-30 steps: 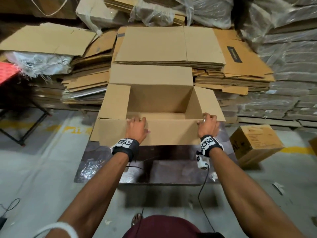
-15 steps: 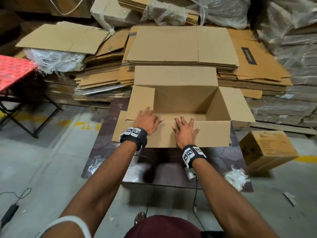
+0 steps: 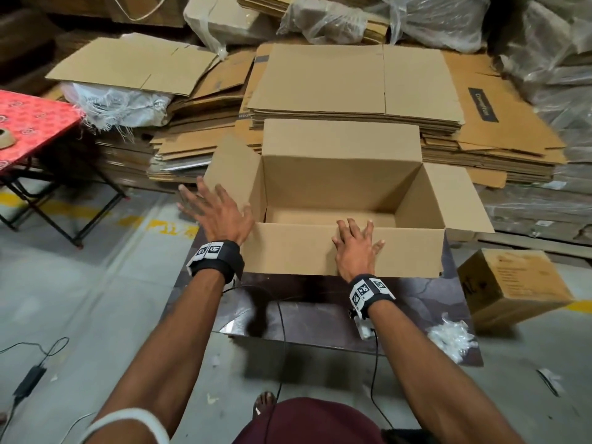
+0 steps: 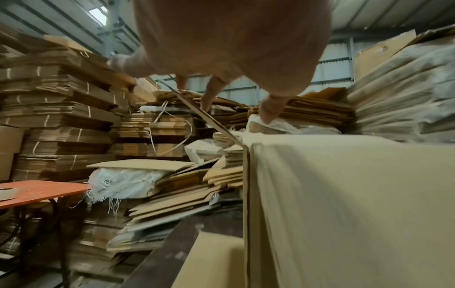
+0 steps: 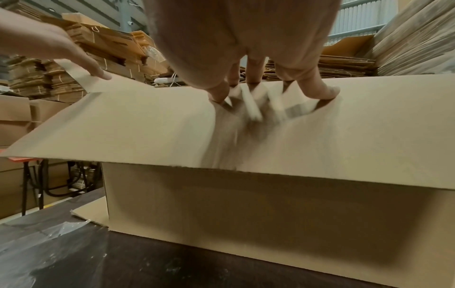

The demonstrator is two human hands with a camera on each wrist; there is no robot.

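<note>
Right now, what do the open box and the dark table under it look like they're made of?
Box: corrugated cardboard, plain matte brown; the thin layered edge of a flap shows in the left wrist view. Table: a dark, glossy top with a mottled brown-purple pattern that mirrors light, probably laminate or a plastic covering; its core cannot be told.

Plain light tan all over the open rectangular cardboard box [image 3: 346,251]. Glossy dark brown with paler marbled veining on the rectangular tabletop [image 3: 320,312]. Bright red with a repeating round motif on the folding side table [image 3: 35,123]. Black, with white squares bearing black marks, on the left fabric wristband [image 3: 217,259] and the right fabric wristband [image 3: 368,290]. Worn yellow on the paint stripe [image 3: 166,227] across the pale grey concrete floor [image 3: 80,299]. Black with pale lettering on the rectangular printed label [image 3: 483,104].
</note>
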